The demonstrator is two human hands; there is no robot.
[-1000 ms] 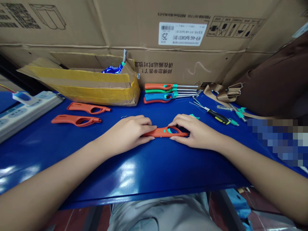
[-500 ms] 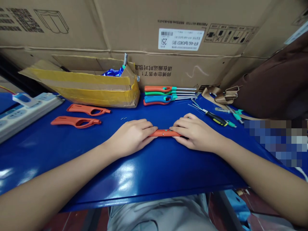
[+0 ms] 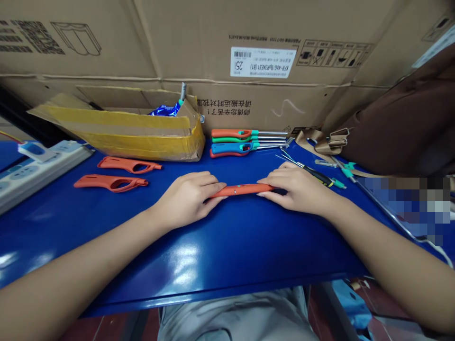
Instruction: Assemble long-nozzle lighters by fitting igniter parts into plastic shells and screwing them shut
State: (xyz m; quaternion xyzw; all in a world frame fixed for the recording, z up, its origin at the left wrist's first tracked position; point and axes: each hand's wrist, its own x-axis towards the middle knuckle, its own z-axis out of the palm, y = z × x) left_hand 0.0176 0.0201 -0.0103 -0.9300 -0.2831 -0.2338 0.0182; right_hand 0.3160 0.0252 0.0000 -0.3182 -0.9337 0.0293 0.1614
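An orange lighter handle [image 3: 243, 190] lies edge-up on the blue table [image 3: 227, 251], held at both ends. My left hand [image 3: 190, 199] is closed around its left end, fingers over the top and thumb underneath. My right hand [image 3: 296, 189] grips the right end the same way. Two loose orange handle shells [image 3: 128, 165] [image 3: 110, 182] lie to the left of my hands. A stack of finished lighters in orange, green and blue [image 3: 245, 141] rests against the cardboard behind. A screwdriver with a black and yellow handle [image 3: 318, 175] lies just beyond my right hand.
An open cardboard box with yellow tape [image 3: 135, 130] sits at the back left with blue foil inside. A white power strip [image 3: 39, 163] lies at the far left. Large cartons [image 3: 227, 57] wall off the back. A brown bag with straps [image 3: 394, 118] stands at the right.
The handle has turned from lying flat, with its teal trigger showing, onto its edge. Both hands have stayed on its ends and shifted slightly away from me.
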